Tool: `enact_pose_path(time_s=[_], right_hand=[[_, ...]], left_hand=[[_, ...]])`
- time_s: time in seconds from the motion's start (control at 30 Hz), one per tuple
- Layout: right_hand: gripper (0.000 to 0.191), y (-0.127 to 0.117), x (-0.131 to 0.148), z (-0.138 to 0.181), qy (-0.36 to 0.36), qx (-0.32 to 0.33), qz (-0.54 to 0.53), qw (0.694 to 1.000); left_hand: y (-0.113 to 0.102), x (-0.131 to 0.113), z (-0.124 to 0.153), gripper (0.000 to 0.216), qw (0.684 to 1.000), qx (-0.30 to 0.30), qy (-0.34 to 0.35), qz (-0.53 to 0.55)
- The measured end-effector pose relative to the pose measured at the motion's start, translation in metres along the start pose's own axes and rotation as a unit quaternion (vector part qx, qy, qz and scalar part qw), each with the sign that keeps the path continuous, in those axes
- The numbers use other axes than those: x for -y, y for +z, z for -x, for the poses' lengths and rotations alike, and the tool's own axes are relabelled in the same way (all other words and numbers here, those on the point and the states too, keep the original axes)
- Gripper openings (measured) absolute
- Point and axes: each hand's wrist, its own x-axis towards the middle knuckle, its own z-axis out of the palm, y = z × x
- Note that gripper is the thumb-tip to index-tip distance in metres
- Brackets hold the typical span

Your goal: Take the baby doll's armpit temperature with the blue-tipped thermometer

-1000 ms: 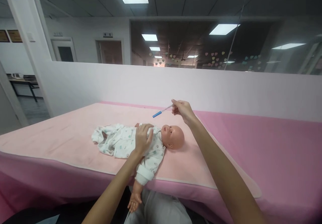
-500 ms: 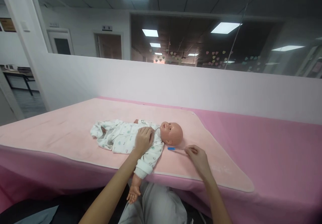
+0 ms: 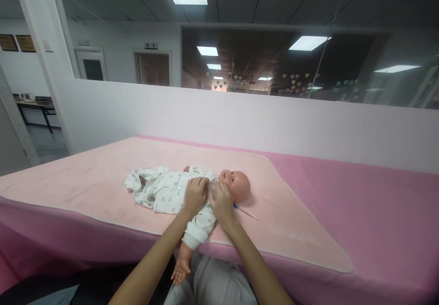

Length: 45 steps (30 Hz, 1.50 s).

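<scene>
A baby doll [image 3: 168,190] in a white patterned sleepsuit lies on its back, its bald head [image 3: 240,186] to the right. On the doll's upper chest, my left hand [image 3: 196,196] is closed with its fingers bent. My right hand [image 3: 221,202] meets it just below the doll's chin, fingers pinched together. Between the fingertips shows a small clear piece [image 3: 211,188], too blurred to name. A thin thermometer-like stick [image 3: 247,212] with a blue end lies on the mat beside the doll's head. One doll arm [image 3: 185,254] hangs over the table edge.
A pale pink mat [image 3: 85,172] covers much of the table, over a darker pink cloth [image 3: 377,195]. Behind stands a low white wall [image 3: 257,120] with glass above it. My knees [image 3: 219,282] are below the front edge.
My right hand has let go of the blue-ended stick, leaving it on the mat, and has moved left to my left hand. The left hand stays on the doll's chest.
</scene>
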Motion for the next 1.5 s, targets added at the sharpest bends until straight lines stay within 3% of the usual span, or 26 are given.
enact_pose_path(time_s=[0.1,0.23,1.5], right_hand=[[0.032,0.032,0.003,-0.014,-0.023,-0.021,-0.042,0.999],[0.032,0.047,-0.006,-0.01,0.014,-0.083,-0.076,0.994],[0.008,0.05,-0.015,0.0,0.022,-0.136,-0.062,0.988]], left_hand=[[0.0,0.001,0.001,0.013,1.0,-0.007,-0.008,0.001],[-0.002,-0.002,0.0,0.015,1.0,-0.02,-0.018,-0.004],[-0.01,-0.005,-0.002,0.016,0.996,-0.051,-0.041,0.053]])
